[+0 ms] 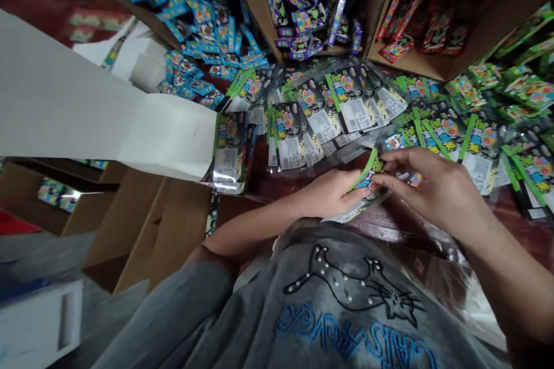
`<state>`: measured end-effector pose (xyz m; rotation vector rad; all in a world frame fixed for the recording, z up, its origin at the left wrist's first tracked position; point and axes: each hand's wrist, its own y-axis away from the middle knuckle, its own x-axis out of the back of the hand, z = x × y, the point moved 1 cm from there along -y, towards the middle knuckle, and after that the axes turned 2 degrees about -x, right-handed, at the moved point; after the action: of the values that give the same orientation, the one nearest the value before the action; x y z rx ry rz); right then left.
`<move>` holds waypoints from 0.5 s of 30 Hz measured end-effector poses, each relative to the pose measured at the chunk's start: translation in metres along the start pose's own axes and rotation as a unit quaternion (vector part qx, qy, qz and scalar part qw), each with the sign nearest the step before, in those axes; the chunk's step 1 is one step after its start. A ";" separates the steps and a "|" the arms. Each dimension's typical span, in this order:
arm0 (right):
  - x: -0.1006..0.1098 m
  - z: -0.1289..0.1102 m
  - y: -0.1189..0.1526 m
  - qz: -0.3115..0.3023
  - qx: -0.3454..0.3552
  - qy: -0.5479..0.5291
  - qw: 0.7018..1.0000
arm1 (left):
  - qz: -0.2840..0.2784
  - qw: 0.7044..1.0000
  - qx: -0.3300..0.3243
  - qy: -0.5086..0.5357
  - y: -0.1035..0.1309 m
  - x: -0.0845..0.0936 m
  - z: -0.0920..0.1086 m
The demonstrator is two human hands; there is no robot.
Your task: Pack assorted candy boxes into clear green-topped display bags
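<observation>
My left hand [335, 193], close to my body, is closed around the near side of a printed plastic pouch [369, 176] with a green strip. From the other side my right hand [426, 184] pinches the pouch's upper edge between thumb and fingers. Whether a small item sits in that pinch is hidden by the fingers. Beneath the right palm shows a bit of colourful packaging [410, 177]. Just beyond both hands lie overlapping rows of similar black pouches [296, 132] with green strips and white labels.
Along the back, cardboard compartments hold blue packets [203, 17], purple packets [307, 17] and red packets [400, 46]. Green packets [526, 89] are heaped at the right. A white panel [108, 109] juts in from the left, above open cardboard boxes [142, 230]. More pouches [480, 144] lie to the right.
</observation>
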<state>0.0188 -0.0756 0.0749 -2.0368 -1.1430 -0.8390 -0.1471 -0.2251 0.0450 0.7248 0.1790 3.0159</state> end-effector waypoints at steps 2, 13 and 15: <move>0.006 0.003 -0.005 -0.007 -0.014 -0.016 1.000 | -0.010 1.000 -0.001 -0.021 0.001 0.003 0.003; 0.029 -0.016 -0.021 -0.325 0.062 -0.111 0.937 | -0.037 0.995 0.046 0.081 0.015 0.007 -0.010; 0.029 -0.017 -0.017 -0.310 0.054 -0.154 0.936 | -0.002 0.990 0.079 0.116 0.020 0.005 -0.018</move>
<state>0.0119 -0.0684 0.1117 -1.7636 -2.0252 -0.7266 -0.1604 -0.2462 0.0336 0.3778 0.4285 3.1015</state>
